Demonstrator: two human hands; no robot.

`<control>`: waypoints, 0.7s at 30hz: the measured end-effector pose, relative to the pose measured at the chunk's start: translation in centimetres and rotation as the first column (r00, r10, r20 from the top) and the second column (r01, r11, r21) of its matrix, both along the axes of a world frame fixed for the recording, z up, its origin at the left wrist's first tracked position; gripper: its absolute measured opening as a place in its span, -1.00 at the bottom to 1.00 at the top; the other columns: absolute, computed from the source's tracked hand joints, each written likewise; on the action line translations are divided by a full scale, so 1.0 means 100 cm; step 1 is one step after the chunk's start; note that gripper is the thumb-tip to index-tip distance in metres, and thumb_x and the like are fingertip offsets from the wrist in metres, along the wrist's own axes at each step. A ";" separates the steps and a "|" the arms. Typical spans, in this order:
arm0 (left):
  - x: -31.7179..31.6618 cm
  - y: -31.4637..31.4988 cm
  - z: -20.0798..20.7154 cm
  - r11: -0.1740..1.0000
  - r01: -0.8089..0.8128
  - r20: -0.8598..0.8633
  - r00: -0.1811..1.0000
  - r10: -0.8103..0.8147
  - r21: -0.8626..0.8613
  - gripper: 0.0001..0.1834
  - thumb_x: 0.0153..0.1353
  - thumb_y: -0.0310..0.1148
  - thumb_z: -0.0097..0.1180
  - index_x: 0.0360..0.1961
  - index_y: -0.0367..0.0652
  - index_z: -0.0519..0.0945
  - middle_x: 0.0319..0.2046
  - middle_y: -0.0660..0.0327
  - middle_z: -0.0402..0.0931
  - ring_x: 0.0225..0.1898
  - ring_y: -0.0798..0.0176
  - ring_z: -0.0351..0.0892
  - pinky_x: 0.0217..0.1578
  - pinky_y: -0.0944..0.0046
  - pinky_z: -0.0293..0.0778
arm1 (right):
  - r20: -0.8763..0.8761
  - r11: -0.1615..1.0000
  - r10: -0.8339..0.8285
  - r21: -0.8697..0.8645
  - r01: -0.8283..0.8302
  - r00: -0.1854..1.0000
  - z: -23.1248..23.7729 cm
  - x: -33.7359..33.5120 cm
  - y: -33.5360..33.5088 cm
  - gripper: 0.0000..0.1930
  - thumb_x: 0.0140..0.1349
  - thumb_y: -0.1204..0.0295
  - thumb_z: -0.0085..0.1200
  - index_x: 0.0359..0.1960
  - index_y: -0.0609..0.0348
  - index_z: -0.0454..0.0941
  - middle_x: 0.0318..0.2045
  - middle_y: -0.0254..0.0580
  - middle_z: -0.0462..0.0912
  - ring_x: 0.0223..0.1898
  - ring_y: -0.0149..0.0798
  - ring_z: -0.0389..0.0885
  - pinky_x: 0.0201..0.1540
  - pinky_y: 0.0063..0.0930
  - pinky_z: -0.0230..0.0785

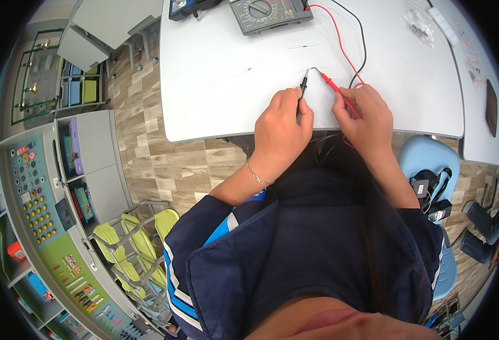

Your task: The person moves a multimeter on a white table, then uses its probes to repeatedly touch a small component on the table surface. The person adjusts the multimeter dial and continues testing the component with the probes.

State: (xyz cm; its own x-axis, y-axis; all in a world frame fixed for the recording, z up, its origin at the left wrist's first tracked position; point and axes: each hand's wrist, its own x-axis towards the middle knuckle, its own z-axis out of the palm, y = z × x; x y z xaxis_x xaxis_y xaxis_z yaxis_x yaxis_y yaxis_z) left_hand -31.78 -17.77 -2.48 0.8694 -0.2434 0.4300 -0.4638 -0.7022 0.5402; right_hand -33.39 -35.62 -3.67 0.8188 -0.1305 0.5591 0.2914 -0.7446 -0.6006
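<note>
My left hand [284,120] is closed around the black test probe [303,86], which points away from me. In my right hand [368,116] is the red test probe [334,88], slanting up and left. Both probe tips meet a small blue resistor [312,68] with thin wire leads, lying on the white table [215,107]; whether each tip truly touches its lead is too small to tell. Two more resistors lie nearby, one farther resistor [304,46] and one left resistor [249,69]. A grey analog multimeter [269,14] stands beyond them, with the probe cables running to it.
A blue-and-black device [190,8] sits at the table's far left. Toward the far right lies a clear bag of small parts [418,28]. A blue chair [428,156] with black gear on it stands right of me. Green chairs [142,243] and shelves are at left.
</note>
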 end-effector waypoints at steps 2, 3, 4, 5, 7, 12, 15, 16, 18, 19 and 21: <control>0.000 0.000 0.000 1.000 0.001 -0.001 1.000 -0.001 -0.003 -0.81 0.19 -0.51 0.23 -0.16 -0.30 0.60 -0.41 0.01 0.59 -0.51 0.06 0.62 -0.47 0.16 0.55 | -0.002 1.000 0.003 0.006 -0.003 1.000 0.000 0.000 0.000 -0.88 0.06 0.51 0.37 -0.36 0.15 0.68 -0.52 -0.29 0.56 -0.58 -0.29 0.55 -0.55 -0.44 0.37; 0.000 0.000 0.000 1.000 0.000 0.000 1.000 0.000 -0.002 -0.81 0.19 -0.51 0.23 -0.16 -0.30 0.60 -0.41 0.02 0.59 -0.51 0.06 0.62 -0.47 0.16 0.55 | -0.002 1.000 0.005 0.011 -0.005 1.000 0.000 0.000 0.000 -0.88 0.06 0.51 0.37 -0.36 0.15 0.68 -0.52 -0.28 0.57 -0.58 -0.29 0.55 -0.55 -0.43 0.37; 0.000 0.000 0.000 1.000 -0.001 0.001 1.000 0.001 0.001 -0.81 0.19 -0.51 0.23 -0.16 -0.30 0.60 -0.41 0.02 0.59 -0.51 0.07 0.61 -0.47 0.16 0.55 | -0.001 1.000 0.003 0.009 -0.003 1.000 0.000 0.000 0.000 -0.88 0.06 0.51 0.37 -0.36 0.15 0.68 -0.52 -0.28 0.57 -0.58 -0.29 0.55 -0.55 -0.43 0.37; 0.000 0.000 0.000 1.000 -0.002 0.002 1.000 0.002 0.003 -0.81 0.19 -0.51 0.23 -0.16 -0.30 0.60 -0.41 0.02 0.59 -0.52 0.07 0.61 -0.48 0.16 0.55 | 0.001 1.000 0.002 0.007 -0.002 1.000 0.000 0.001 0.000 -0.88 0.06 0.51 0.37 -0.36 0.14 0.68 -0.52 -0.28 0.57 -0.58 -0.28 0.55 -0.54 -0.43 0.38; 0.000 0.000 0.000 1.000 0.002 0.006 1.000 -0.002 -0.001 -0.81 0.19 -0.51 0.23 -0.16 -0.30 0.60 -0.41 0.02 0.59 -0.52 0.08 0.60 -0.48 0.16 0.54 | -0.001 1.000 -0.001 0.003 0.001 1.000 0.001 0.000 0.000 -0.88 0.06 0.50 0.37 -0.37 0.14 0.68 -0.52 -0.28 0.57 -0.58 -0.28 0.55 -0.54 -0.43 0.38; 0.000 0.000 -0.001 1.000 -0.001 0.006 1.000 0.001 0.003 -0.80 0.19 -0.51 0.23 -0.16 -0.30 0.60 -0.42 0.03 0.59 -0.52 0.09 0.60 -0.49 0.17 0.53 | -0.005 1.000 -0.003 0.007 0.003 1.000 0.000 0.000 0.000 -0.88 0.06 0.51 0.37 -0.37 0.14 0.68 -0.51 -0.28 0.57 -0.57 -0.27 0.56 -0.54 -0.43 0.38; 0.000 0.000 0.000 1.000 -0.004 -0.003 1.000 0.004 0.002 -0.80 0.18 -0.50 0.23 -0.16 -0.29 0.60 -0.42 0.03 0.59 -0.52 0.09 0.60 -0.49 0.17 0.54 | -0.019 1.000 -0.006 0.000 0.006 1.000 0.001 -0.001 0.000 -0.88 0.05 0.51 0.37 -0.37 0.14 0.68 -0.51 -0.29 0.57 -0.57 -0.28 0.56 -0.54 -0.43 0.38; 0.000 0.000 0.000 1.000 -0.004 0.001 1.000 0.004 0.001 -0.80 0.18 -0.51 0.23 -0.16 -0.29 0.60 -0.42 0.03 0.59 -0.52 0.09 0.60 -0.49 0.17 0.54 | -0.019 1.000 -0.006 0.000 0.006 1.000 0.002 0.000 0.001 -0.88 0.05 0.51 0.37 -0.37 0.14 0.68 -0.51 -0.29 0.57 -0.57 -0.28 0.56 -0.54 -0.43 0.38; 0.000 0.000 -0.001 1.000 -0.004 0.010 1.000 0.004 -0.003 -0.80 0.18 -0.51 0.23 -0.16 -0.29 0.60 -0.42 0.03 0.59 -0.52 0.09 0.60 -0.49 0.17 0.54 | -0.019 1.000 -0.007 0.002 0.007 1.000 0.002 0.000 0.001 -0.88 0.05 0.51 0.37 -0.37 0.14 0.68 -0.51 -0.29 0.57 -0.57 -0.28 0.56 -0.54 -0.44 0.38; -0.001 0.000 -0.001 1.000 -0.003 0.008 1.000 0.003 -0.001 -0.80 0.18 -0.51 0.23 -0.16 -0.30 0.60 -0.42 0.03 0.59 -0.52 0.09 0.60 -0.49 0.17 0.54 | -0.020 1.000 -0.007 0.002 0.007 1.000 0.002 -0.001 0.001 -0.88 0.06 0.51 0.37 -0.36 0.14 0.68 -0.51 -0.29 0.57 -0.57 -0.28 0.56 -0.54 -0.44 0.38; -0.001 0.000 0.000 1.000 -0.002 0.004 1.000 0.002 0.003 -0.80 0.18 -0.51 0.23 -0.16 -0.30 0.60 -0.41 0.02 0.60 -0.52 0.08 0.61 -0.48 0.17 0.54 | -0.023 1.000 -0.006 0.004 0.006 1.000 0.002 -0.001 0.001 -0.88 0.06 0.51 0.37 -0.36 0.15 0.68 -0.51 -0.28 0.57 -0.57 -0.29 0.56 -0.54 -0.44 0.39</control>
State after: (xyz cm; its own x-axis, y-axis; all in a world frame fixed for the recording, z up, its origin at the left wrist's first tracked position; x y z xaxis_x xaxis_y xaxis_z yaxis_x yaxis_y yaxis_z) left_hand -31.86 -17.79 -2.48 0.8681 -0.2428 0.4330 -0.4645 -0.7050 0.5359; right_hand -33.48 -35.56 -3.47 0.8306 -0.1375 0.5396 0.2732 -0.7437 -0.6101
